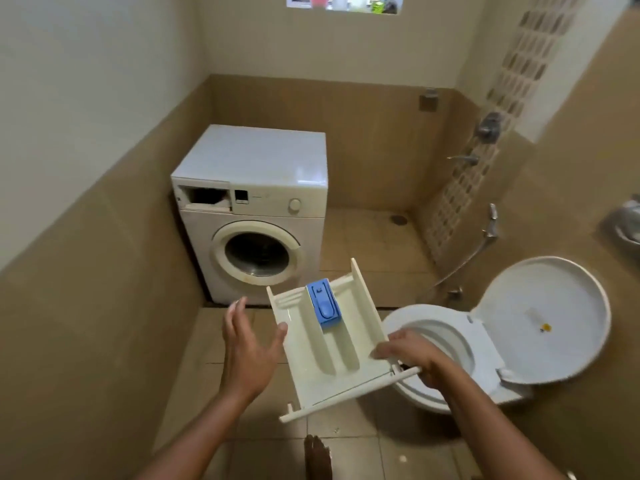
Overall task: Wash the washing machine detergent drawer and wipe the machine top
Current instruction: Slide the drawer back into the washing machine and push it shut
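The cream detergent drawer [311, 362] with a blue insert [325, 303] is out of the machine and held level in front of me. My right hand [412, 355] grips its near right corner. My left hand [247, 344] is spread just left of the drawer, thumb near its left wall, holding nothing. The white front-loading washing machine [252, 216] stands in the far corner. Its drawer slot [204, 197] at the top left gapes dark. The machine top [259, 157] is bare and glossy.
A white toilet [446, 344] with its lid [540, 317] raised sits right of the drawer. Wall taps [485, 129] and a hand spray hose [491, 223] hang on the right wall. A floor drain [398, 219] lies beyond. My foot [317, 455] shows on the tiles.
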`<state>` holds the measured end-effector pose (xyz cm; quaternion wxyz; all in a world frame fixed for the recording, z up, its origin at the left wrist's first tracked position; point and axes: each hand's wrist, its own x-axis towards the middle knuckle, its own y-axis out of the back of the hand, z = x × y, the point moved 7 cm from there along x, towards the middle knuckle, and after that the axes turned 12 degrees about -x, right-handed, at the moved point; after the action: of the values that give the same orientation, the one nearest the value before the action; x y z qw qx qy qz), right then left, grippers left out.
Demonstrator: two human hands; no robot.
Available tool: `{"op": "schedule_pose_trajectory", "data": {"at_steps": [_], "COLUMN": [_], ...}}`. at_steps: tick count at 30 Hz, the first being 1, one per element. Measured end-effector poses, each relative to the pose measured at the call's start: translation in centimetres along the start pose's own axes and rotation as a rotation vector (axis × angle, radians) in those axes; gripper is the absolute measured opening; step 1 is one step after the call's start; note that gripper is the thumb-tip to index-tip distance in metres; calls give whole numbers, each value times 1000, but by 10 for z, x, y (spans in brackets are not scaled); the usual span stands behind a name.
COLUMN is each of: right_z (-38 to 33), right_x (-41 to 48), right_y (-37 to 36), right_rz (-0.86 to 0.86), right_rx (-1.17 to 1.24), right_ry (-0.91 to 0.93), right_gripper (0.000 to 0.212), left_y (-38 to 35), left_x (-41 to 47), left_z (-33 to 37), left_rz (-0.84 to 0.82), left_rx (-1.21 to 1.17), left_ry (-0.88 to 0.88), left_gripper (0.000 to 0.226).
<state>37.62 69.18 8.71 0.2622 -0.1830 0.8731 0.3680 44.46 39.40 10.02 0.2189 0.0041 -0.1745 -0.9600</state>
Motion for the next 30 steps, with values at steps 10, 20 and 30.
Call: {"op": "schedule_pose_trajectory", "data": {"at_steps": [10,20,30], "right_z": [-98,-233,-340], "right_x": [136,236,344], "right_y": [-48,-103,-172], "right_rz": [-249,-407,-294], "right_rx": [261,604,576], "right_ry": [-29,88,-13], "right_gripper": [14,31,47], "left_y": [5,70,137], "left_x": [101,239,411], "left_z": [-65,-102,-187], "left_rz": [-236,-133,-291], "left_rx": [-671,-634,-604], "left_ry": [612,647,761], "left_gripper": [49,60,53]}}
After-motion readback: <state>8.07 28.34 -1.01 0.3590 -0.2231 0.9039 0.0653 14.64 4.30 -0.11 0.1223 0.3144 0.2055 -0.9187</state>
